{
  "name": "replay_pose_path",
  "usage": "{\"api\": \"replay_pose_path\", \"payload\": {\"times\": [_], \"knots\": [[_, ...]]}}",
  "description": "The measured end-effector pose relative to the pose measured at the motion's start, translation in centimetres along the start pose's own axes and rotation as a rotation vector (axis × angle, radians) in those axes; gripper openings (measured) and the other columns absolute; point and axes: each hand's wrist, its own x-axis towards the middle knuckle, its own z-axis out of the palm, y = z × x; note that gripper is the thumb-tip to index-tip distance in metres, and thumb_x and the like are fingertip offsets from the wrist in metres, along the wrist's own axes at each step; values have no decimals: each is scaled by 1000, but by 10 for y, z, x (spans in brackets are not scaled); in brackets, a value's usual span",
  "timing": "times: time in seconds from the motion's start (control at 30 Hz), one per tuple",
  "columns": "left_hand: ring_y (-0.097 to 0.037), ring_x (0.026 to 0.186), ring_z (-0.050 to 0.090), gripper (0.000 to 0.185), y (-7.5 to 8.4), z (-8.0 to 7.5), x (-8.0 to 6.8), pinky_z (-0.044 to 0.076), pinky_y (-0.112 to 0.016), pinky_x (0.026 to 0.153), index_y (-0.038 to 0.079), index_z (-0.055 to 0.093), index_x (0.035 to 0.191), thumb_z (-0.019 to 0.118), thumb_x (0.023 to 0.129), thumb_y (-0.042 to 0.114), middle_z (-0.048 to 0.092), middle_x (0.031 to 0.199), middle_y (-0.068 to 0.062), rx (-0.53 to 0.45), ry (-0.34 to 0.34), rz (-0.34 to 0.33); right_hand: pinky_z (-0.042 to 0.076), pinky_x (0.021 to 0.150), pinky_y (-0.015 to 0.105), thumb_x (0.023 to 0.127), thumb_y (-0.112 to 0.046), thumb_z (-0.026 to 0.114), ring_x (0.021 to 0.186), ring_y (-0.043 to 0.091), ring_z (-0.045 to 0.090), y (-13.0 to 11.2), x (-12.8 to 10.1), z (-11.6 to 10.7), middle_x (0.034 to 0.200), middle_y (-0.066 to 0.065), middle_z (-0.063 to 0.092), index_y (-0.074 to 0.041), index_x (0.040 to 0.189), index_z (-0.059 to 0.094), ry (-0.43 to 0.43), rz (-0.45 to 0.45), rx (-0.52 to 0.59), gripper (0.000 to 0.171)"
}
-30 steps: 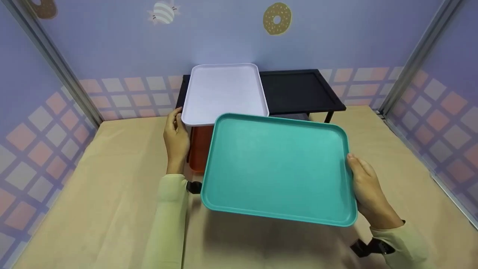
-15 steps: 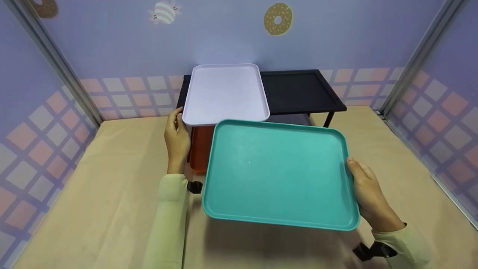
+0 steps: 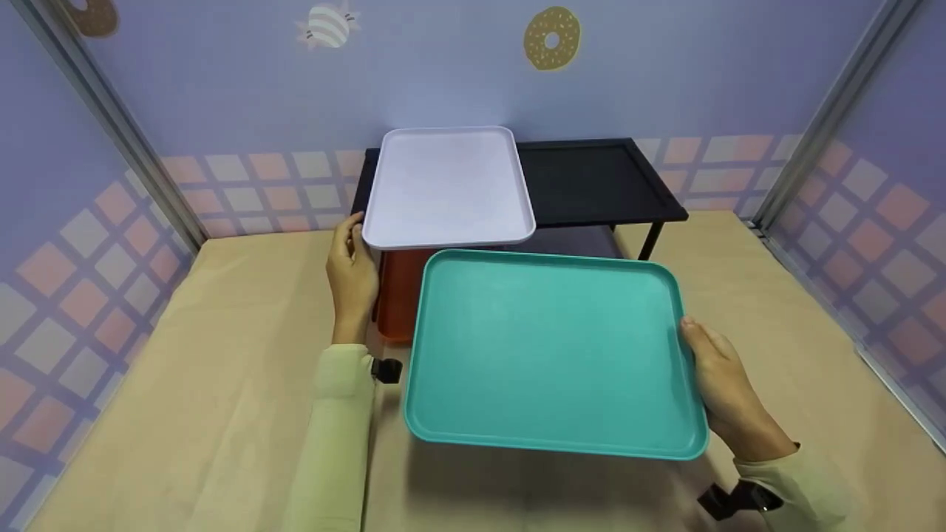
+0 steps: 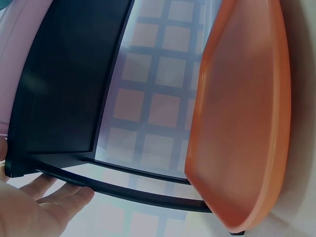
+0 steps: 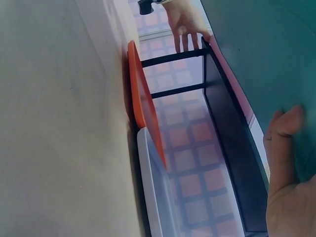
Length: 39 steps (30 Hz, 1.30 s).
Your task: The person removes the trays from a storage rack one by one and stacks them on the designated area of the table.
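The teal tray (image 3: 550, 355) is held level above the counter (image 3: 185, 384), just before the rack (image 3: 591, 177), gripped at its edge by the right hand (image 3: 720, 388). The left hand (image 3: 351, 277), fingers relaxed, touches the rack's corner. A steady carry seems called for next.

Both arms wear long sleeves of a pale yellow-green, soft-looking fabric. The left sleeve (image 3: 334, 436) runs the whole forearm and ends in a plain cuff just behind the left hand (image 3: 352, 277), well back from the fingers. A small black device (image 3: 386, 369), boxy and strapped at that cuff, sits on the inner side of the wrist. The right sleeve (image 3: 794, 480) ends the same way behind the right hand (image 3: 720, 388), its cuff slightly bunched. Below that cuff hangs another black mount (image 3: 735, 499) with an angular bracket shape. Both hands are bare, with no rings or gloves visible.
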Motion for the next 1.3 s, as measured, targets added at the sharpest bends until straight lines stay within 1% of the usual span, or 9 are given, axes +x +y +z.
{"api": "replay_pose_path", "payload": {"times": [0.07,0.2,0.37,0.5,0.7,0.97,1.07,1.2,1.3], "knots": [[-19,88,52,37,0,0,0,39,-27,76,5,58,140,40,112,21,60,105,-12,-1,1,-3,57,86,34,108,-55,31,105,15,66,2,0,0,132,19,52,5,157,24,-4,2,1,78],[-20,94,53,36,0,0,1,39,-27,79,5,58,139,41,112,21,62,116,-14,-12,5,-18,54,90,30,108,-57,31,117,17,60,4,1,0,149,25,40,2,161,19,-21,15,-10,81],[-26,96,54,36,0,0,1,39,-27,80,4,58,139,41,112,19,62,117,-16,-27,-6,-17,50,93,27,108,-58,28,131,28,49,9,1,-1,159,24,31,-1,163,13,-34,28,-25,81],[-28,98,56,35,-1,0,1,40,-27,81,3,58,139,41,112,18,63,120,-17,-27,-7,-8,49,95,29,107,-58,28,134,32,45,11,1,-1,159,25,31,0,163,13,-31,40,-30,82],[-20,101,56,35,-1,0,3,41,-27,83,3,58,139,41,112,17,63,127,-17,-19,-1,-12,50,94,31,108,-58,26,127,26,52,14,3,0,155,25,35,1,162,16,-27,51,-50,81],[-18,87,51,37,-1,-1,0,39,-26,76,5,58,140,40,112,23,60,107,-13,2,0,-2,51,93,29,109,-54,25,122,18,53,18,3,0,157,25,31,1,162,12,-41,76,-26,77],[-22,91,53,37,-1,-1,-1,39,-26,77,5,58,140,40,112,22,62,112,-14,-9,-1,-3,52,93,31,109,-54,25,120,16,56,20,3,1,155,25,34,1,162,14,-50,72,-18,77],[-27,94,53,38,-1,-1,0,39,-26,78,4,57,140,40,112,22,62,116,-16,-21,-6,-4,52,95,33,109,-57,26,126,23,55,23,4,0,155,26,34,1,162,13,-59,71,-20,80],[-28,95,53,37,0,0,0,39,-26,79,4,57,140,40,112,22,62,116,-16,-31,-9,-9,49,98,35,108,-58,26,136,33,45,25,3,-1,159,27,28,1,163,8,-66,74,-25,83]]}}
